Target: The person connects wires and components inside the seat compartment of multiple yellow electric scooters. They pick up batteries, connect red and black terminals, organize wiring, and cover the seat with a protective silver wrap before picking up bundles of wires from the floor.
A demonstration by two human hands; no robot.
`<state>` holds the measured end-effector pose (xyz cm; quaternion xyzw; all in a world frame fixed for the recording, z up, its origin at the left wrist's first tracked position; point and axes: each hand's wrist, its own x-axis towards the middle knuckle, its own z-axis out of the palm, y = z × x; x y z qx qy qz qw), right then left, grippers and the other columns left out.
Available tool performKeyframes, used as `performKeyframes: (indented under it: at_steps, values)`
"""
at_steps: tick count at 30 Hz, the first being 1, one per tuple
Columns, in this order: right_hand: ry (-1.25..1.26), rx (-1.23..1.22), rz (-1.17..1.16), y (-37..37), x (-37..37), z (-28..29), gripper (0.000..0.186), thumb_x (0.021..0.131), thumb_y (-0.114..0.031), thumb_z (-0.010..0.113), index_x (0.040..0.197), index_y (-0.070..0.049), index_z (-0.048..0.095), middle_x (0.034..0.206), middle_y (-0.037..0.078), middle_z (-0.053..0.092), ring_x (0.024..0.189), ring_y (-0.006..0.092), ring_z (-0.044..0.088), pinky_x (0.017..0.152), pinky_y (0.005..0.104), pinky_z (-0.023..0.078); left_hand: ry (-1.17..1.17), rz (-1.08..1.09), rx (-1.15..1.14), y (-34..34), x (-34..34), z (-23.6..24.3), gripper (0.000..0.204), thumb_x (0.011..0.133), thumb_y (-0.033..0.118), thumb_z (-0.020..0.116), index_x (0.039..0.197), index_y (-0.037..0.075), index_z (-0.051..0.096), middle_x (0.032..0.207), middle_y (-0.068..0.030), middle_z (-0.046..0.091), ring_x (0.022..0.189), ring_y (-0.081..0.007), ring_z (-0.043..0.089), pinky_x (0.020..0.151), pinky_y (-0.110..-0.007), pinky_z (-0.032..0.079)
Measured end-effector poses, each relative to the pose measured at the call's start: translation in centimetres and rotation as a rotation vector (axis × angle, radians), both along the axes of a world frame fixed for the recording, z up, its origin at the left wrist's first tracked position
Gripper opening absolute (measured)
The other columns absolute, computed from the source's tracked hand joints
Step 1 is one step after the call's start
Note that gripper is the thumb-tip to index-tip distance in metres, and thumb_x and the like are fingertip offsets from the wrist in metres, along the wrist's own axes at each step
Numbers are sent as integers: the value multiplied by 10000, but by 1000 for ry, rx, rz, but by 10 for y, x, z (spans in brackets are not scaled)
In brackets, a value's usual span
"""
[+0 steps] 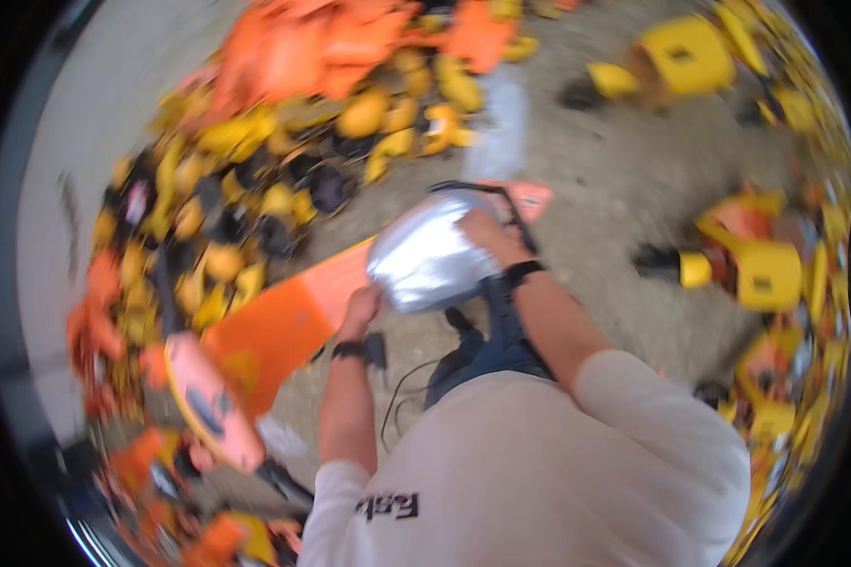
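A rounded, shiny silver shell-like piece point(430, 255) is held in front of me, above a long orange plank-like piece point(272, 333). My left hand point(362, 310) is closed on its near left edge. On its upper right side lies my right hand point(489, 236), fingers curled against the silver surface; blur hides the fingertips. A black bent bar point(512, 210) runs along the far right side of the silver piece. Whether it is attached to it I cannot tell.
Yellow, black and orange parts point(246, 189) lie heaped at the left, with orange sheets point(312, 47) beyond. An orange oval piece with black ends point(213, 402) stands near left. Yellow assemblies point(768, 274) line the right. A dark cable point(390, 402) lies on the floor by my legs.
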<state>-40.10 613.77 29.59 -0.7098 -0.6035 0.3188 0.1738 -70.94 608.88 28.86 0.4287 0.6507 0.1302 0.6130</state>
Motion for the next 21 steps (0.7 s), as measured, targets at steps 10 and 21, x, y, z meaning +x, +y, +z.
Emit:
performKeyframes:
  at_steps: [10, 21]
  values:
    - [748, -197, -212, 6, 139, 180, 462, 846, -339, 515, 1211, -65, 446, 1150, 83, 521, 1016, 199, 516, 839, 307, 406, -119, 460, -118, -96, -91, 18, 217, 803, 115, 497, 602, 31, 508, 497, -76, 485, 403, -166, 455, 379, -319, 352]
    - [220, -610, -474, -185, 437, -48, 250, 805, -297, 408, 618, -142, 466, 571, 28, 462, 513, 191, 467, 462, 346, 378, 119, 1020, -217, -294, -107, -90, 108, 753, 105, 529, 717, 8, 562, 652, -108, 578, 537, -200, 559, 448, -343, 436]
